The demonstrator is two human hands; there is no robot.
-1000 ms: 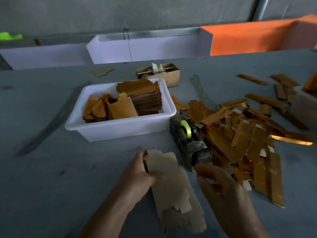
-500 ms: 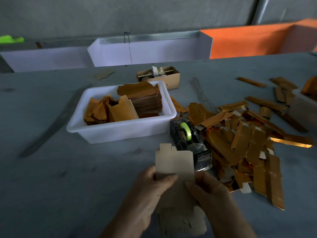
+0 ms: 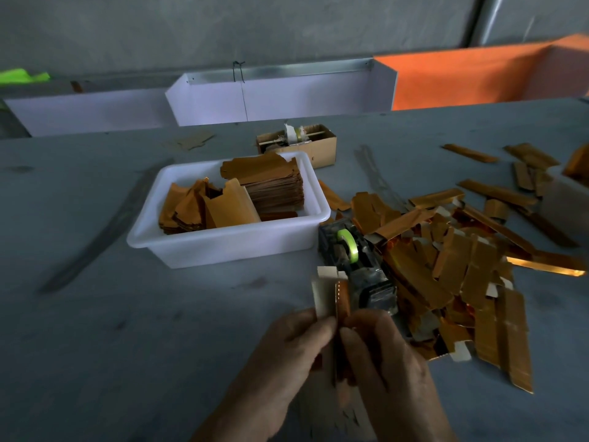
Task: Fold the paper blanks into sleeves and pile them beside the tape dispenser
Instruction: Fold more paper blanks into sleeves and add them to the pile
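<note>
**Both hands on one blank, folded along its length, just before the tape dispenser**

We see the left hand [image 3: 287, 355] and the right hand [image 3: 387, 365] meeting low in the head view, thumbs side by side. Between them stands a paper blank [image 3: 331, 298], doubled lengthwise: its pale inner face shows on the left, a gold strip of its outer face on the right. The fingers of both hands are curled and clamped on it, thumbs pressing the front. The blank's upper end rises above the hands and overlaps the near end of the tape dispenser [image 3: 357, 266] in our view; whether it touches we cannot tell.

Under the wrists lies a pale stack of blanks [image 3: 357, 416], mostly hidden.

The dispenser sits on the grey desk [image 3: 127, 330], carrying a lime-green roll. Just to its right spreads a loose pile of gold sleeves [image 3: 452, 269], touching the dispenser's side and trailing off toward the far right.

Left of the dispenser stands a white tub [image 3: 223, 247] holding gold blanks: a neat stack at its right end, a tumbled lot at its left. Behind the tub is a small cardboard box [image 3: 322, 148]. White trays [image 3: 287, 100] and an orange one [image 3: 478, 74] line the far edge.
</note>
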